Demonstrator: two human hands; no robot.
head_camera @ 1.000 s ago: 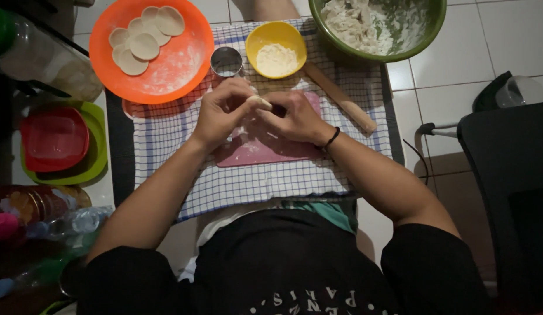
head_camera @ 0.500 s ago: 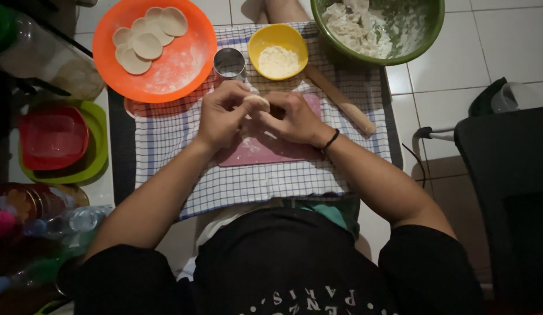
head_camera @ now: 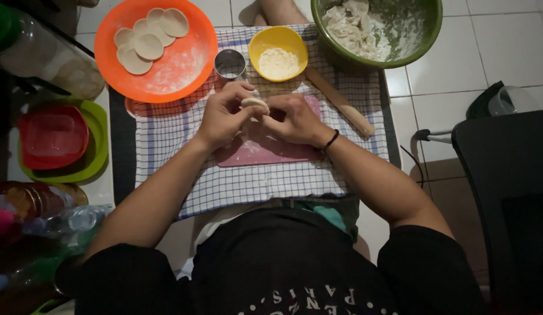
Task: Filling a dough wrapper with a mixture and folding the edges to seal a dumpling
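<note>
Little has shifted since the earlier frames: both hands hold the same spot over the pink mat, and the dough piece sits a touch higher between them.

Fingers (head_camera: 243, 98) of the left hand (head_camera: 222, 114) curl round the small pale dough piece (head_camera: 255, 103), pinching its edge, and the right hand (head_camera: 295, 119) closes on it from the other side with its fingertips pressed in. The dough is held in the air between the two hands, just above the pink mat (head_camera: 265, 149). Whether it already carries filling I cannot tell, since the fingers hide most of it.

By the look of it, the step in hand is shaping or sealing this one piece. The next move would call for a steady pinch along the rim without tearing the thin dough.

Outward from the hands: one pink mat on one blue-checked cloth (head_camera: 166, 131) spread over the floor tiles. One small metal cup (head_camera: 229, 63) stands just beyond the left hand, with one yellow bowl (head_camera: 278, 52) of flour beside it. One wooden rolling pin (head_camera: 340, 101) lies slanting to the right. One orange plate (head_camera: 184, 58) holds what appear to be five flat dough rounds (head_camera: 149, 45), overlapping. One green bowl (head_camera: 400, 55) holds ragged dough. At the far left, one red box (head_camera: 52, 135) rests in a green tray (head_camera: 93, 157).
</note>
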